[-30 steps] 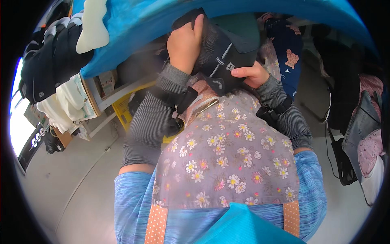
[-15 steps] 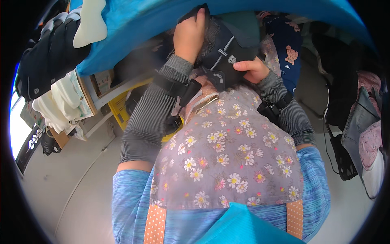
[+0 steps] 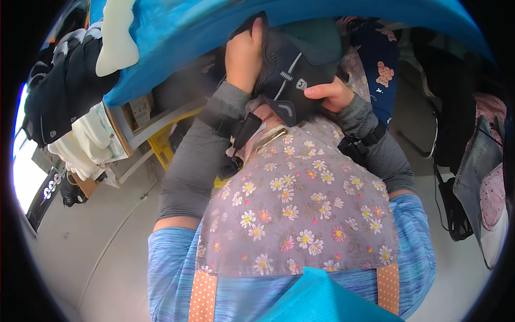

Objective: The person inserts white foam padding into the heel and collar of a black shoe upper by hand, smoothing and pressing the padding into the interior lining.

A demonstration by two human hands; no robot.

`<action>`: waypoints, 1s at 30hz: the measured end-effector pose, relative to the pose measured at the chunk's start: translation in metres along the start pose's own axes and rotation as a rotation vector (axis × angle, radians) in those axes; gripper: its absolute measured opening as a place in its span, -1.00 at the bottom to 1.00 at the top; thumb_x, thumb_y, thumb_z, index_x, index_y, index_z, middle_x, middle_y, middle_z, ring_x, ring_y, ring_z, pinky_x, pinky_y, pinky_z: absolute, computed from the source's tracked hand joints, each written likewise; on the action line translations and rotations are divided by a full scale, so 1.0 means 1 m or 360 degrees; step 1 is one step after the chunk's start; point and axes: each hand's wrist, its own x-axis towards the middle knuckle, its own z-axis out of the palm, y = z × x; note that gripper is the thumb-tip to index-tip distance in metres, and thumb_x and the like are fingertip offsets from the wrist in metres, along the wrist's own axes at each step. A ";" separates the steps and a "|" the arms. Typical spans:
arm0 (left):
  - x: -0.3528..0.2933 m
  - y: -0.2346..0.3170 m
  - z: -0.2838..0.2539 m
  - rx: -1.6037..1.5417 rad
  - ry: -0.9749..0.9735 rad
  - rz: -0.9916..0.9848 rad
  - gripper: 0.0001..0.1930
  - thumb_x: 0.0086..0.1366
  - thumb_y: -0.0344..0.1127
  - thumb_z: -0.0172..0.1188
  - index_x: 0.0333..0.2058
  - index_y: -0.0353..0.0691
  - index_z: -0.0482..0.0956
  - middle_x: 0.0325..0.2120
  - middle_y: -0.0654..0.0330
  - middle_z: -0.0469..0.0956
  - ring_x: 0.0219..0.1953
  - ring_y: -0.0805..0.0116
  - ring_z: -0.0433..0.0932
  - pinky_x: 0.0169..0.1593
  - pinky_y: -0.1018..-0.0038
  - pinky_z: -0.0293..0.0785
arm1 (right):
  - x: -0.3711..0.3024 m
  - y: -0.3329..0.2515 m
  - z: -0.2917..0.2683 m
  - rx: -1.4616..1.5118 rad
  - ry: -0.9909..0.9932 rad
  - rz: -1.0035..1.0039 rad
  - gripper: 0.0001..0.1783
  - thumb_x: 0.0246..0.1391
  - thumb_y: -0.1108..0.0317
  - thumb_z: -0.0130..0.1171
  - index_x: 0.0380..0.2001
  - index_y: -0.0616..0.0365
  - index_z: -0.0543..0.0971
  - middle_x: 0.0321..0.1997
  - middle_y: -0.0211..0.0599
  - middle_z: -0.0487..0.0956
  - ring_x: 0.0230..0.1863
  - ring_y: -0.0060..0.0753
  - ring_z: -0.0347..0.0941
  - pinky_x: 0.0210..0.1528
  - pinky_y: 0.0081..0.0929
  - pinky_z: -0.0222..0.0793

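Dark patterned knit fabric (image 3: 284, 75), black with a white line and a small pale badge, is held in front of me above my lap; I cannot tell what article it is. My left hand (image 3: 244, 60) is closed round its upper left edge, thumb pointing up. On its right side, my right hand (image 3: 333, 95) pinches it, the thumb on top and the other fingers mostly hidden beneath. A loose flap (image 3: 284, 111) with pale curved lines hangs at the fabric's lower end.
A blue-covered table edge (image 3: 300, 20) arches across the top, with a white flat shaped board (image 3: 115, 40) on it. Black fabric pieces (image 3: 59, 88) and white ones (image 3: 86, 142) hang at left. A yellow crate (image 3: 161, 145) stands below; clothes (image 3: 472, 172) hang at right.
My left hand and the fabric have shifted slightly down and left. Both hands keep their hold, and the right hand has barely moved.
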 end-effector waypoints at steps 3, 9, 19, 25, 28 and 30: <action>0.004 0.000 0.011 -0.0183 -0.0023 -0.0090 -0.56 0.47 -0.15 -0.12 -0.38 -0.40 0.58 -0.56 -0.15 0.53 -0.46 -0.21 0.52 -0.39 0.06 0.43 | -0.002 0.000 0.004 -0.0059 -0.0012 -0.0014 -0.53 -0.02 0.54 0.27 0.03 0.27 0.51 0.00 -0.24 0.60 0.01 -0.35 0.53 0.13 -0.42 0.41; 0.001 0.004 0.007 -0.0352 0.0059 -0.0147 -0.43 0.48 -0.02 -0.15 -0.48 -0.42 0.57 -0.55 -0.22 0.52 -0.43 -0.27 0.50 -0.31 0.03 0.41 | -0.002 0.006 0.001 -0.0038 0.0001 -0.0051 -0.50 -0.02 0.52 0.27 0.06 0.27 0.50 0.01 -0.23 0.60 0.02 -0.32 0.52 0.15 -0.38 0.41; -0.006 0.023 -0.031 -0.0250 0.0044 -0.0449 -0.39 0.43 0.06 -0.09 -0.57 -0.39 0.55 -0.55 -0.20 0.52 -0.46 -0.26 0.49 -0.36 0.06 0.39 | -0.001 0.001 0.003 -0.0104 0.0027 -0.0110 -0.51 -0.04 0.51 0.26 0.04 0.26 0.52 -0.01 -0.25 0.61 0.01 -0.34 0.54 0.12 -0.39 0.43; 0.002 0.000 0.000 -0.0356 0.0072 -0.0200 -0.36 0.47 0.04 -0.14 -0.54 -0.46 0.55 -0.54 -0.26 0.51 -0.41 -0.30 0.49 -0.29 0.03 0.38 | 0.005 -0.001 -0.002 -0.0116 0.0028 -0.0014 -0.52 -0.06 0.50 0.30 0.01 0.26 0.54 -0.03 -0.28 0.62 -0.03 -0.39 0.54 0.10 -0.42 0.43; 0.004 -0.003 0.009 -0.0436 -0.0009 -0.0244 -0.34 0.49 0.05 -0.18 -0.51 -0.49 0.54 -0.54 -0.28 0.50 -0.41 -0.32 0.47 -0.29 0.04 0.37 | 0.002 -0.003 -0.001 -0.0127 0.0047 0.0018 -0.51 -0.07 0.50 0.31 0.01 0.26 0.54 -0.03 -0.27 0.62 -0.05 -0.38 0.55 0.09 -0.43 0.44; 0.003 0.000 0.007 -0.0499 -0.0064 -0.0265 -0.32 0.51 0.04 -0.22 -0.50 -0.54 0.53 -0.56 -0.31 0.48 -0.42 -0.32 0.47 -0.31 0.04 0.35 | 0.002 -0.003 0.001 -0.0153 0.0054 0.0035 -0.51 -0.07 0.50 0.30 0.01 0.27 0.53 -0.03 -0.25 0.61 -0.05 -0.38 0.55 0.09 -0.44 0.44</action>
